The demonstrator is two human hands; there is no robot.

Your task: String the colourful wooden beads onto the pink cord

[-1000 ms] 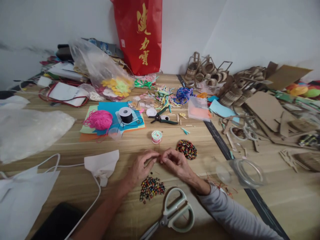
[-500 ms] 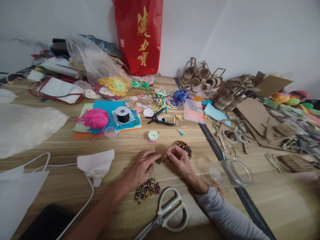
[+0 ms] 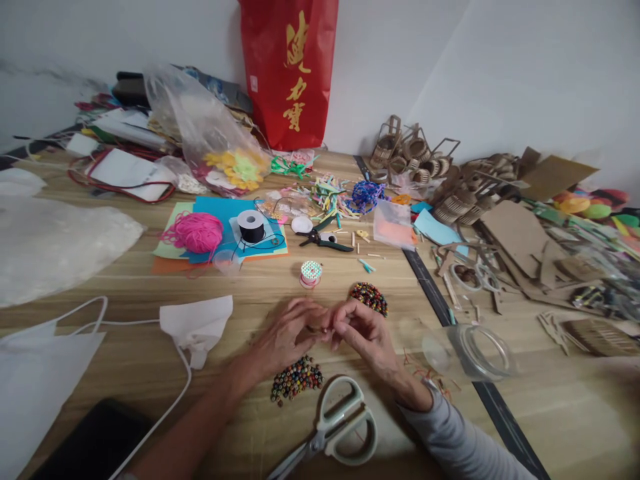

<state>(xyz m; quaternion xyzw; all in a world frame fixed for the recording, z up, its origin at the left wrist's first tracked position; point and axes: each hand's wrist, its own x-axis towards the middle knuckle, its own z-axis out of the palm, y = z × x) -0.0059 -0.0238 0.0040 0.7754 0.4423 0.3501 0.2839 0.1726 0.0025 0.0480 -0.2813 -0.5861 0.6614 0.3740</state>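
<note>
In the middle of the table my left hand (image 3: 290, 333) and my right hand (image 3: 363, 333) meet at the fingertips. The left one is closed in a loose pinch, with a small dark bead (image 3: 325, 329) showing at its tips. Thumb and forefinger of the right are pressed together; what they hold is too small to make out. Behind the right hand lies a coil of strung, mixed-colour beads (image 3: 370, 297). Loose beads (image 3: 297, 381) are heaped below the left hand. A spool of red cord (image 3: 311, 273) stands just beyond the hands.
Pale-handled scissors (image 3: 345, 420) lie close in front. Farther back are pliers (image 3: 325, 239), a black cord spool (image 3: 251, 227) and pink yarn (image 3: 195, 232). Clear tubing (image 3: 485, 350) lies right, a phone (image 3: 95, 440) at lower left. Small woven baskets (image 3: 407, 150) stand at the back.
My hands have come together, the right moving in to the left's fingertips. The short beaded strand seen between them is now mostly hidden. The whole view has shifted slightly.
</note>
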